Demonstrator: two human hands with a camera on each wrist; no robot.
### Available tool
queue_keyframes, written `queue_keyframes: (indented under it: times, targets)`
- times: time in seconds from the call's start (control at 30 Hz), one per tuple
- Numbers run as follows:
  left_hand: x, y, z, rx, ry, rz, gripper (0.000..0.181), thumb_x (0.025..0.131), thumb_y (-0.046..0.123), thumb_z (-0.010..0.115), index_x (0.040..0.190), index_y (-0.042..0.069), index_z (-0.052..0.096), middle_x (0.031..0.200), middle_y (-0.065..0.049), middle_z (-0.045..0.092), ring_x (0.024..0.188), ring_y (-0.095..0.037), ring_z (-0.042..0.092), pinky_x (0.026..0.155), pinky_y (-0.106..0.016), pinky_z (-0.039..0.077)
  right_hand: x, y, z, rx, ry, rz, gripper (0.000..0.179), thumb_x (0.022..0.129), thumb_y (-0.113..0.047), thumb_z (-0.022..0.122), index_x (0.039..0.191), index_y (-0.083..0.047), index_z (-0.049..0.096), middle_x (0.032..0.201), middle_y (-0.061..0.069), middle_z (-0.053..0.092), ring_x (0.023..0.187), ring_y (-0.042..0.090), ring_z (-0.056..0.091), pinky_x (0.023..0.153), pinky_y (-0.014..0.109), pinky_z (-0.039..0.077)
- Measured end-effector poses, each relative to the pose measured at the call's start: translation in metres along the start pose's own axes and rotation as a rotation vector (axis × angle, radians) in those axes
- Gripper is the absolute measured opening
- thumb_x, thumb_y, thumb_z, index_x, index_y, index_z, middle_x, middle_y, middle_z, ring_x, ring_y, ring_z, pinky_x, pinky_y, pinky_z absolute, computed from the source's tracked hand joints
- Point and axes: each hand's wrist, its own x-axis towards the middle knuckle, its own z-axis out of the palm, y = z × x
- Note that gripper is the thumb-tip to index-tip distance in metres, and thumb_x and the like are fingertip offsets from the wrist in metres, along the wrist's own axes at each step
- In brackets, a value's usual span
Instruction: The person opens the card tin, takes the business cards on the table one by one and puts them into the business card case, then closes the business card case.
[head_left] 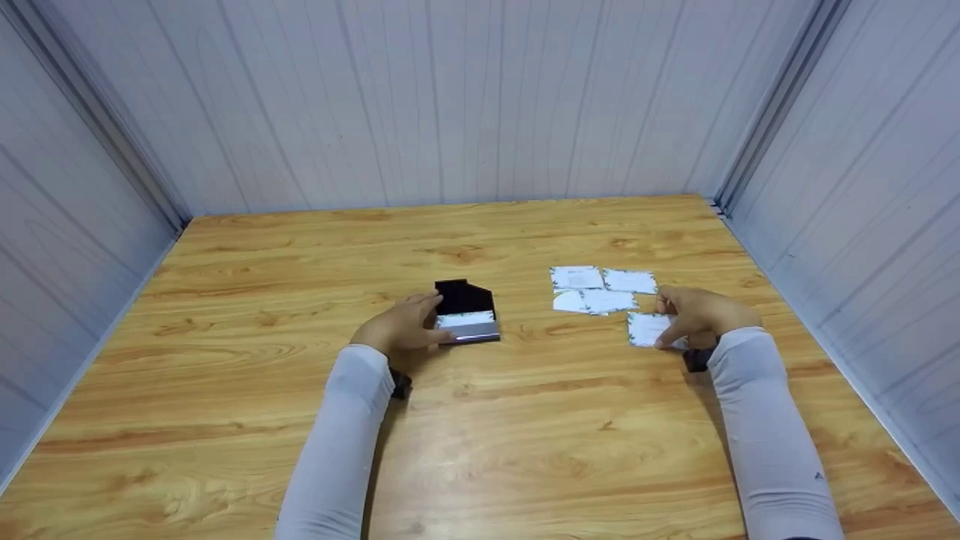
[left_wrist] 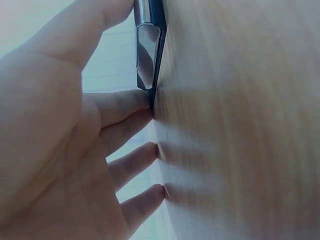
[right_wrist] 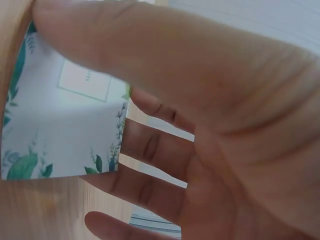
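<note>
1. Step in hand: we judge this to be picking up 1 card for the card case (head_left: pixel 472 331), with the case steadied on the table (head_left: pixel 525 420).

2. Right hand (head_left: pixel 701 311): we see it to the right of the card case and well apart from it. Thumb and fingers pinch the held card (head_left: pixel 643 330), thumb on the printed face, fingers behind. We cannot tell whether the card is fully off the table.

3. Left hand (head_left: pixel 401 322): we see it at the left side of the card case, fingers spread, thumb resting on the case and fingertips along its left edge. It appears to steady rather than grip.

4. Container: the card case lies with its black lid (head_left: pixel 456 297) folded back on the far side. Its silver pocket faces us, and an inserted card (head_left: pixel 463 319) shows above the pocket's edge. We cannot tell how many cards sit inside.

5. Remaining stock: at least 4 loose cards (head_left: pixel 610 300) lie to the right of the card case, some overlapping.

6. Next move: we judge that it calls for carrying the held card leftward, aligning its edge with the pocket and sliding it in flat.
</note>
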Motion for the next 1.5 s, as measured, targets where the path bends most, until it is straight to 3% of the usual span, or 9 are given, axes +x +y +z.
queue_keyframes:
  times: [0.33,0.57,0.77,1.07,1.27,1.5]
  targets:
    - [0.001,-0.002,0.001,0.005,0.0,-0.003,0.089,0.097,0.056,0.06,0.162,0.013,0.017,0.166,-0.01,0.013,0.152,-0.036,0.007,0.12,-0.055,0.013,-0.003,0.001,-0.003,-0.108,0.013,-0.026,0.028,0.09,0.002,0.066,0.109,-0.002,0.045,0.104,0.017,0.046,0.089,0.03,0.047,0.07,0.037,0.041]
    - [-0.001,-0.002,0.001,-0.013,-0.002,-0.016,0.089,0.097,0.056,0.06,0.162,0.014,0.016,0.167,-0.009,0.013,0.152,-0.035,0.006,0.119,-0.056,0.013,-0.007,-0.002,-0.006,-0.139,0.026,-0.153,0.025,0.091,0.008,0.052,0.114,-0.002,0.053,0.117,0.022,0.054,0.107,0.037,0.054,0.086,0.047,0.047]
    - [0.0,-0.002,0.001,-0.016,-0.003,-0.013,0.088,0.098,0.053,0.06,0.162,0.013,0.016,0.167,-0.01,0.013,0.152,-0.035,0.006,0.119,-0.056,0.014,-0.009,-0.009,-0.006,-0.084,0.055,-0.228,0.023,0.097,0.004,0.05,0.119,-0.001,0.054,0.124,0.023,0.053,0.111,0.037,0.053,0.087,0.047,0.048]
    - [0.0,-0.003,0.001,-0.018,0.002,-0.017,0.09,0.096,0.055,0.061,0.162,0.013,0.016,0.167,-0.01,0.013,0.152,-0.035,0.005,0.119,-0.056,0.013,0.005,-0.026,0.004,-0.075,0.208,-0.303,0.03,0.103,-0.006,0.055,0.132,-0.004,0.058,0.119,0.018,0.062,0.104,0.032,0.062,0.089,0.05,0.05]
    - [0.0,-0.002,0.002,-0.013,0.005,-0.023,0.089,0.097,0.055,0.06,0.162,0.014,0.017,0.167,-0.01,0.013,0.152,-0.035,0.006,0.119,-0.056,0.014,0.023,-0.039,0.02,-0.053,0.296,-0.326,0.031,0.102,-0.012,0.059,0.133,-0.008,0.062,0.123,0.014,0.064,0.114,0.031,0.059,0.097,0.051,0.048]
    - [0.0,-0.002,0.001,-0.011,0.002,-0.036,0.088,0.097,0.056,0.059,0.163,0.016,0.016,0.167,-0.009,0.013,0.152,-0.034,0.006,0.119,-0.057,0.015,0.046,-0.058,0.042,-0.042,0.391,-0.499,0.023,0.101,-0.002,0.059,0.123,-0.004,0.064,0.118,0.016,0.067,0.108,0.03,0.064,0.086,0.046,0.054]
